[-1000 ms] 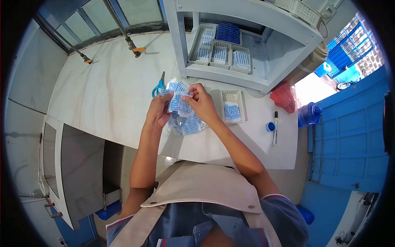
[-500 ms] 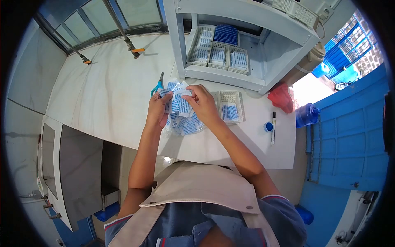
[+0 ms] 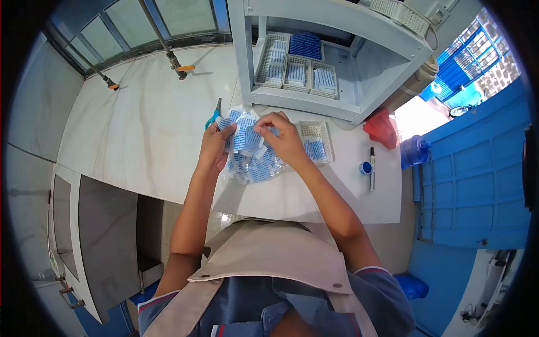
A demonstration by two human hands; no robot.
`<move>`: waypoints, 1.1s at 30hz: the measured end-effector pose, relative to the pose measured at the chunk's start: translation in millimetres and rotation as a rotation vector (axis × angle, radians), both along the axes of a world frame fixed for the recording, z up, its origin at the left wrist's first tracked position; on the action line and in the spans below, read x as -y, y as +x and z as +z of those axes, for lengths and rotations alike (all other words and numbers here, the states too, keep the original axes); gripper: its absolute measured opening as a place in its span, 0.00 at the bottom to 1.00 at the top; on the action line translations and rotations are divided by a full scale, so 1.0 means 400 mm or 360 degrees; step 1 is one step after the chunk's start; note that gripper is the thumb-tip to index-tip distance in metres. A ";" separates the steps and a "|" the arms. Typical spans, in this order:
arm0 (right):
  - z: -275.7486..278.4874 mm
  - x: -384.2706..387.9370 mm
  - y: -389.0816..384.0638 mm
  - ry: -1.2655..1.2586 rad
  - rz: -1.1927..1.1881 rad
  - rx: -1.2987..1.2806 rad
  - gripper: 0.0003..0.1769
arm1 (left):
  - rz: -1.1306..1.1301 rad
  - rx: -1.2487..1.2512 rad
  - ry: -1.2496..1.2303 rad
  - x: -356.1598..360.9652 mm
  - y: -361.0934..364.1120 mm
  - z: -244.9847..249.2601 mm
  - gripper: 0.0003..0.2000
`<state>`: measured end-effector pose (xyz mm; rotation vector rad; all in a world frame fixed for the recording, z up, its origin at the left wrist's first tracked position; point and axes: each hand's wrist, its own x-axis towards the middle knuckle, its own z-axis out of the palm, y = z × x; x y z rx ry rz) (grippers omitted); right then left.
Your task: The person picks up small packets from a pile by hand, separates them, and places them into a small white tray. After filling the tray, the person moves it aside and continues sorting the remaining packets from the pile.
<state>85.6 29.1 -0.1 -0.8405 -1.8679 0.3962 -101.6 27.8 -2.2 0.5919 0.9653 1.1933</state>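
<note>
My left hand (image 3: 215,145) grips white sachets (image 3: 241,133) printed with blue text, thumb on top. Close by on the right, my right hand (image 3: 285,138) has its fingers curled into a pinch at the sachets' edge; whether a sachet is caught between the fingertips I cannot make out. Under both hands lies a clear plastic bag (image 3: 259,168) full of similar sachets. Scissors (image 3: 212,118) with teal handles lie just beyond my left hand. Right of my right hand stands a white basket (image 3: 330,147) with a few sachets inside.
A pen-like marker (image 3: 372,168) and a small blue-topped round container (image 3: 365,168) lie at the right. Behind stands a white shelf (image 3: 303,101) holding baskets of packets. A red plastic bag (image 3: 380,129) sits by its right leg. Valved pipes (image 3: 178,68) rise at the back left.
My right hand has lifted slightly and its fingers are curled more tightly. The sachet it was touching hangs lower in front of my left hand, which stays nearly in place.
</note>
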 end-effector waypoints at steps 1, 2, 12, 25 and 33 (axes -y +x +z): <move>0.006 0.004 0.002 -0.0441 0.0120 -0.0253 0.06 | 0.0016 -0.0050 0.0048 -0.001 -0.005 -0.003 0.05; 0.011 0.007 0.005 -0.0878 0.0238 -0.0509 0.06 | 0.0003 -0.0048 0.0046 -0.002 -0.008 -0.007 0.05; 0.029 -0.051 0.329 -0.1191 0.0088 0.0030 0.08 | 0.0097 -0.0077 0.0063 0.007 -0.060 -0.027 0.06; -0.063 -0.010 0.341 -0.0380 0.0071 0.0835 0.09 | 0.0245 -0.0098 0.0154 0.060 0.034 0.009 0.06; 0.022 0.063 0.149 -0.1140 0.0195 -0.0245 0.11 | 0.0304 -0.0191 0.0271 0.067 0.142 0.027 0.06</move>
